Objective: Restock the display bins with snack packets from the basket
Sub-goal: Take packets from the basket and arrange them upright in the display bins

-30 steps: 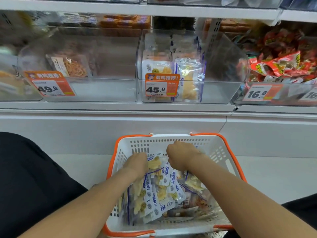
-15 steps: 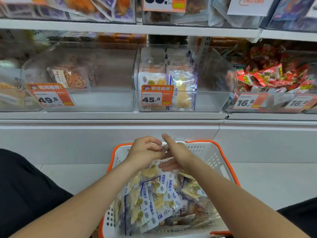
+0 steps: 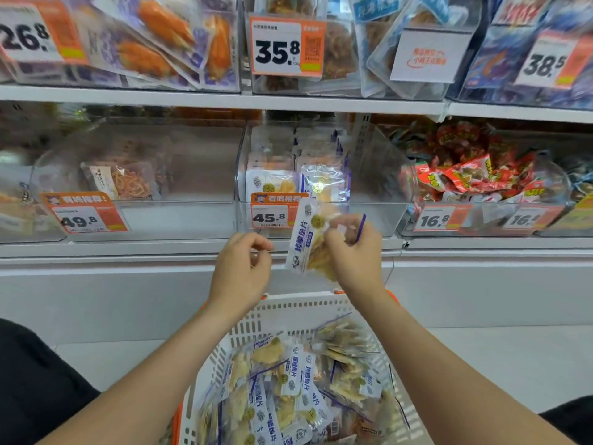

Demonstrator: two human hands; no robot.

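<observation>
Right hand (image 3: 353, 252) fingers pinch a fish-slice packet (image 3: 305, 242) just before the clear bin (image 3: 378, 216), overlapping its 45.8 price tag (image 3: 269, 216). Left hand (image 3: 242, 271) is curled and empty beside it, above the packet-filled basket (image 3: 288, 305).

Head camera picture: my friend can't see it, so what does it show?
The right hand holds a snack packet up in front of a clear bin priced 45.8, already part full of similar packets. The left hand hovers beside it, fingers curled, holding nothing. Below, a white basket holds many more packets.
</observation>
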